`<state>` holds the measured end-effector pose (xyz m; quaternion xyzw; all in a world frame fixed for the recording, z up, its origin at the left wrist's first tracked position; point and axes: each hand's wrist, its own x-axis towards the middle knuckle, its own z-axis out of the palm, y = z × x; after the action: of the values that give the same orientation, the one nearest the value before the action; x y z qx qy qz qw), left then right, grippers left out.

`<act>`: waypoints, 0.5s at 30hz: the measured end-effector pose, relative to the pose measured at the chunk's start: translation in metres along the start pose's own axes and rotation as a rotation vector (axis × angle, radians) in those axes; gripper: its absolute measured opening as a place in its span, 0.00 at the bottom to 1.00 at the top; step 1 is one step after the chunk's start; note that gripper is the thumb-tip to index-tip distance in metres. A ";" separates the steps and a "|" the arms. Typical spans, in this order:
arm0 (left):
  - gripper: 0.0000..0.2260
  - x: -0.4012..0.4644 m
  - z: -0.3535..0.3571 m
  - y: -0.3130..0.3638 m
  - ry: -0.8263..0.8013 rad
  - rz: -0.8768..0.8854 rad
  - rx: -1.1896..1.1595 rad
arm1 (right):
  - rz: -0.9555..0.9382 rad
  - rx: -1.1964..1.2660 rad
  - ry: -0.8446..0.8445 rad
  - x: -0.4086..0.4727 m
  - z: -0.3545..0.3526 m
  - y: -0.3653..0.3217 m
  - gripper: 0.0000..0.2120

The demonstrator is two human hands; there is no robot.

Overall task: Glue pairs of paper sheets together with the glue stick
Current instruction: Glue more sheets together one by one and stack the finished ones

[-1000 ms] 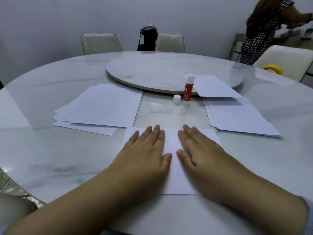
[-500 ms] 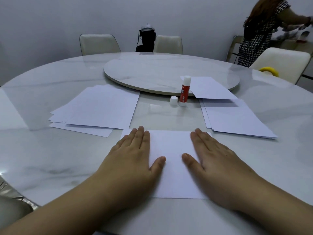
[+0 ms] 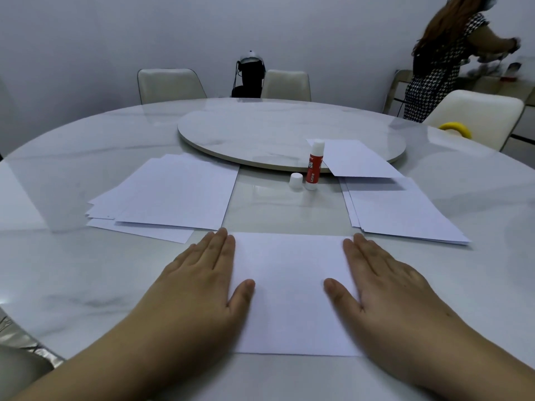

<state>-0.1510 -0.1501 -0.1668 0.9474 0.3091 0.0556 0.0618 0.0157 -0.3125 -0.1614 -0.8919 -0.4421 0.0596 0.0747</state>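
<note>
A white paper sheet (image 3: 289, 287) lies flat on the table in front of me. My left hand (image 3: 202, 282) presses flat on its left edge and my right hand (image 3: 385, 287) presses flat on its right edge, fingers straight. Beyond it stands the red glue stick (image 3: 315, 166), upright and uncapped, with its white cap (image 3: 296, 181) beside it on the left. A spread stack of white sheets (image 3: 170, 192) lies to the left, another stack (image 3: 402, 212) to the right. One single sheet (image 3: 356, 159) rests partly on the turntable.
The round marble table (image 3: 72, 270) carries a raised turntable (image 3: 260, 131) in its middle. Cream chairs (image 3: 169, 85) stand around it. A dark device (image 3: 250, 75) sits behind the table. A person (image 3: 443, 62) stands at the far right; a yellow ring (image 3: 456, 130) lies nearby.
Both my hands have slid apart across the sheet, from side by side in the middle out to its left and right edges.
</note>
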 end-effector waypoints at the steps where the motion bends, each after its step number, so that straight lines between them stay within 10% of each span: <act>1: 0.31 0.000 -0.001 0.000 0.000 -0.003 0.001 | 0.004 -0.002 0.004 0.000 -0.001 0.002 0.42; 9: 0.32 0.001 -0.002 0.003 0.009 -0.004 -0.019 | -0.063 0.126 0.149 0.001 -0.014 0.011 0.36; 15: 0.45 0.002 -0.002 0.004 0.014 0.002 -0.041 | 0.045 0.743 0.092 0.003 -0.033 0.015 0.27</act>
<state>-0.1472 -0.1516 -0.1645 0.9458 0.3074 0.0687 0.0792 0.0349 -0.3218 -0.1321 -0.8153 -0.3668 0.1773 0.4115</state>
